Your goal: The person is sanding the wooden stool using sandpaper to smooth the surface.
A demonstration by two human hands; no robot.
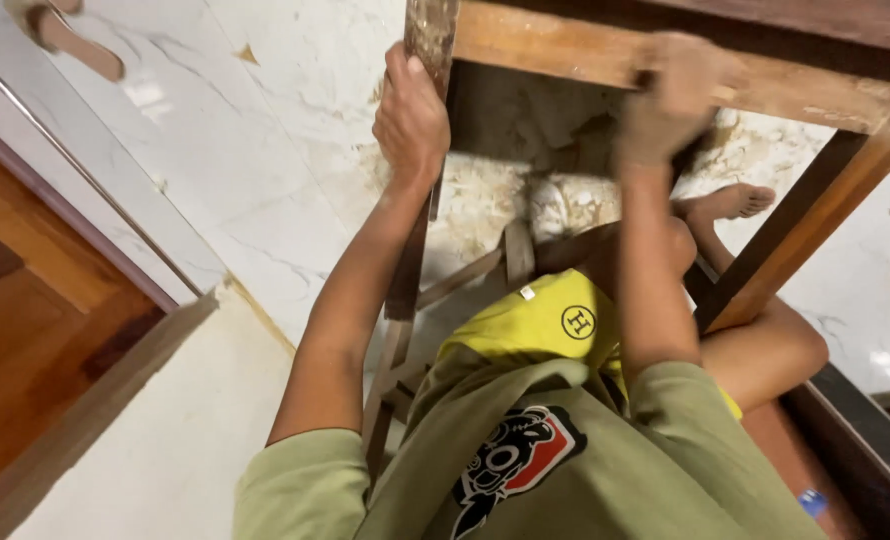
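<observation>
Two bare hands work on a wooden furniture frame that stands on the white marble floor. Left hand has its fingers clenched around an upright wooden leg of that frame, near its top. Right hand is blurred and presses against the horizontal wooden rail; its fingers look curled, though I cannot tell whether they hold anything. Pale dust covers the floor under the frame. One bare foot rests on the floor beside a slanted frame leg
</observation>
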